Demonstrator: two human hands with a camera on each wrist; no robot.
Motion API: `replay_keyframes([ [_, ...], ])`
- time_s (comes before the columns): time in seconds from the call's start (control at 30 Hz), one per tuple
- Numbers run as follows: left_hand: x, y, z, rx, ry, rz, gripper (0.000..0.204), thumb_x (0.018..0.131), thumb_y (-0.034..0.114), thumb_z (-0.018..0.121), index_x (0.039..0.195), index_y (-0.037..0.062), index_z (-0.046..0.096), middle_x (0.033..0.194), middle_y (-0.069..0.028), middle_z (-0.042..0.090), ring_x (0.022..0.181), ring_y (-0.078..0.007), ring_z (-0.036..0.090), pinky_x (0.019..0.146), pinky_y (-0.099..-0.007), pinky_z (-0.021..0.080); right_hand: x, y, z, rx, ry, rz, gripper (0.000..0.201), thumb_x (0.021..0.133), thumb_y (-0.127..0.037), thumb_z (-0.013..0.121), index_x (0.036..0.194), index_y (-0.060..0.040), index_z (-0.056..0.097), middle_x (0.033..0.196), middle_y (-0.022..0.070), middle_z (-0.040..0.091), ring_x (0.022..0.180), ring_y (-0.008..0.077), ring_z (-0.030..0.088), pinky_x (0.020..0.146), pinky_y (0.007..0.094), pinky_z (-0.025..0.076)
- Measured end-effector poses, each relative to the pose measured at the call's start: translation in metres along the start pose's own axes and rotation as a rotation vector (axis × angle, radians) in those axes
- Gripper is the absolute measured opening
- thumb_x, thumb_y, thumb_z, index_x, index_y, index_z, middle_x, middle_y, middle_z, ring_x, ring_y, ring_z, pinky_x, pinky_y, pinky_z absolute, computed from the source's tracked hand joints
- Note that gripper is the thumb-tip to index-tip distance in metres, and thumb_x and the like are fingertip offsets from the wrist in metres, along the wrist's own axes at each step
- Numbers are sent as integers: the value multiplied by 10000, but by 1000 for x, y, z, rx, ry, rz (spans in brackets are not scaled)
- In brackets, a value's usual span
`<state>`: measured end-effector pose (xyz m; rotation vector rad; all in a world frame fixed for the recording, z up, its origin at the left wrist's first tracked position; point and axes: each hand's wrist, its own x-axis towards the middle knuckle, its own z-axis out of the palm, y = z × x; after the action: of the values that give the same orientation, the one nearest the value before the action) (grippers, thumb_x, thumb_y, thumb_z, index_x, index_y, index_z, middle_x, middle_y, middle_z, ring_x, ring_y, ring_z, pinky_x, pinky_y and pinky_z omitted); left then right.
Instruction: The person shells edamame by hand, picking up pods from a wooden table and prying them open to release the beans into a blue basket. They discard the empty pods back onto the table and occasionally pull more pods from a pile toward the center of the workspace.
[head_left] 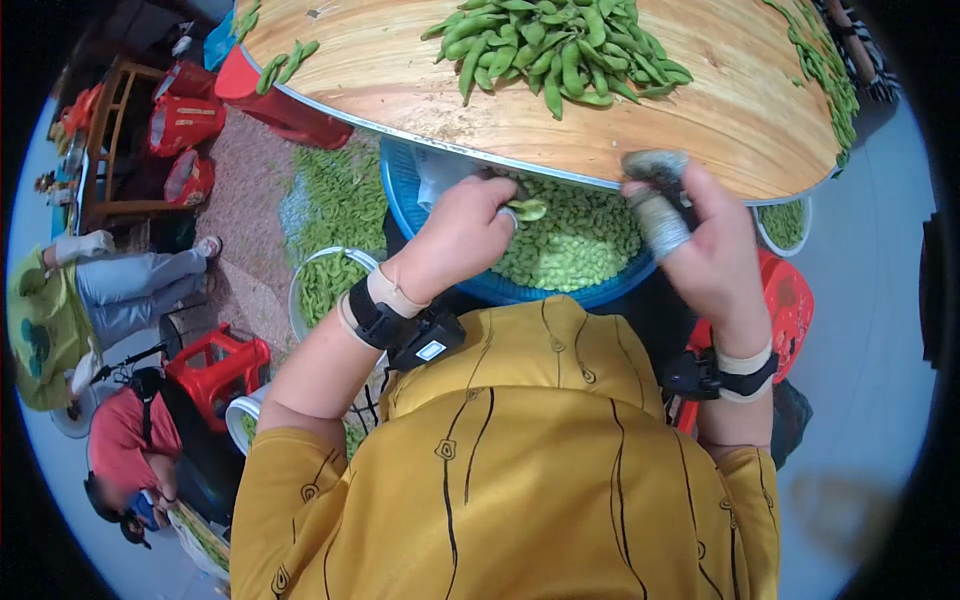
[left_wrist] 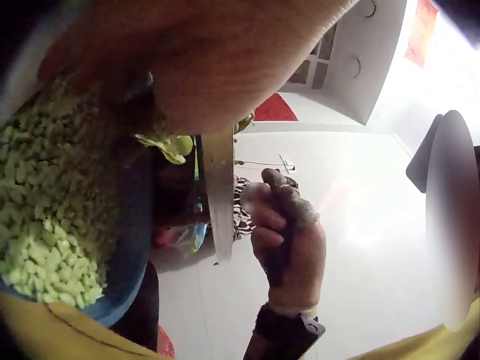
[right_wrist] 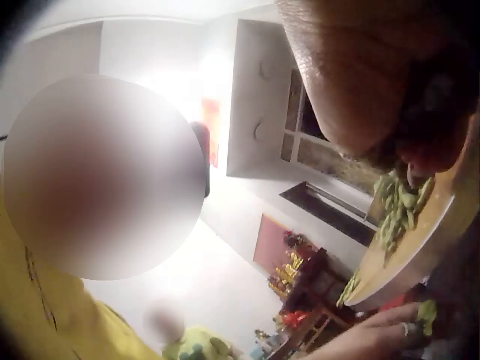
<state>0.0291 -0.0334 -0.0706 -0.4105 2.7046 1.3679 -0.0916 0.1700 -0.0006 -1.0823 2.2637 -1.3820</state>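
My left hand (head_left: pixel 460 235) pinches a split green soybean pod (head_left: pixel 528 210) between thumb and fingers, over the blue basin (head_left: pixel 398 190). Pale shelled beans (head_left: pixel 570 245) fill much of that basin, which sits partly under the table's edge. Grey wrapping covers fingers of my right hand (head_left: pixel 715 255), which is raised by the wooden table's (head_left: pixel 380 85) near edge, to the right of the basin. Nothing shows in its grasp; in the left wrist view some of its fingers bend loosely. A pile of whole pods (head_left: pixel 560 50) lies on the tabletop ahead.
More pods (head_left: pixel 825 90) line the table's right edge. A white bucket of pods (head_left: pixel 330 290) stands left of the basin, a smaller white tub (head_left: pixel 783 225) at right. Pods cover the floor at left. Two people and a red stool (head_left: pixel 215 370) are farther left.
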Motion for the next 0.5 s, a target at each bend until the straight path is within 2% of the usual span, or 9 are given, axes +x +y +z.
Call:
replay_keyframes([
  [0.07, 1, -2, 4, 116, -32, 123, 280, 747, 15, 472, 990, -21, 604, 952, -245, 576, 901, -373, 558, 813, -402, 454, 4, -14, -22, 231, -48, 323, 219, 904, -72, 528, 1103, -31, 609, 878, 35, 654, 745, 66, 581, 617, 210, 448],
  [0.1, 1, 0, 5, 85, -45, 83, 314, 738, 20, 483, 1023, -27, 604, 1043, -275, 545, 1029, -414, 495, 899, -429, 410, 5, -10, -25, 225, -44, 327, 219, 904, -72, 528, 1103, -31, 609, 878, 35, 654, 745, 66, 581, 617, 210, 448],
  [0.2, 1, 1, 0, 16, -6, 220, 333, 745, 14, 480, 1051, -14, 607, 999, -268, 580, 980, -407, 541, 869, -406, 441, 6, 8, -31, 267, 91, 244, 243, 939, -81, 488, 1158, -48, 590, 875, -9, 627, 707, 36, 535, 610, 178, 423],
  [0.23, 4, -3, -1, -94, -69, 153, 300, 797, 18, 469, 1063, -23, 603, 946, -218, 631, 932, -318, 613, 814, -370, 482, 6, 14, -34, 257, 75, 260, 253, 945, -87, 481, 1176, -48, 578, 877, -12, 615, 702, 38, 522, 610, 180, 422],
  [0.27, 2, -4, -3, -97, -67, 161, 300, 797, 18, 469, 1063, -23, 603, 946, -218, 631, 932, -318, 613, 814, -370, 482, 8, 18, -37, 245, 60, 272, 263, 952, -93, 474, 1194, -48, 567, 878, -15, 604, 697, 40, 508, 611, 183, 422],
  [0.33, -4, 0, -8, -377, -66, -103, 262, 860, 40, 452, 1062, -40, 599, 903, -155, 661, 881, -196, 642, 768, -320, 509, 16, 13, -35, 253, 102, 359, 266, 950, -92, 486, 1200, -32, 553, 882, -17, 581, 699, 41, 504, 615, 185, 423],
  [0.37, -9, -7, -15, -277, -55, -57, 249, 894, 59, 440, 1056, -44, 598, 897, -88, 648, 854, -123, 613, 757, -291, 511, 18, 14, -35, 310, 133, 365, 259, 940, -76, 509, 1189, -14, 540, 889, -14, 574, 698, 57, 514, 618, 203, 434],
  [0.43, -25, -12, -28, -449, 41, -131, 238, 890, 32, 437, 1057, -13, 600, 903, -38, 617, 808, -117, 585, 736, -265, 498, 27, 18, -37, 170, 160, 317, 238, 905, -67, 567, 1131, 2, 542, 883, 16, 594, 761, 96, 558, 667, 237, 462],
  [0.5, -42, -25, -45, -383, 184, -278, 275, 888, 22, 429, 1104, -30, 590, 896, -43, 612, 826, -102, 575, 739, -260, 490, 36, 22, -43, 112, 178, 300, 227, 890, -68, 588, 1102, 4, 551, 886, 44, 613, 791, 121, 583, 693, 255, 473],
])
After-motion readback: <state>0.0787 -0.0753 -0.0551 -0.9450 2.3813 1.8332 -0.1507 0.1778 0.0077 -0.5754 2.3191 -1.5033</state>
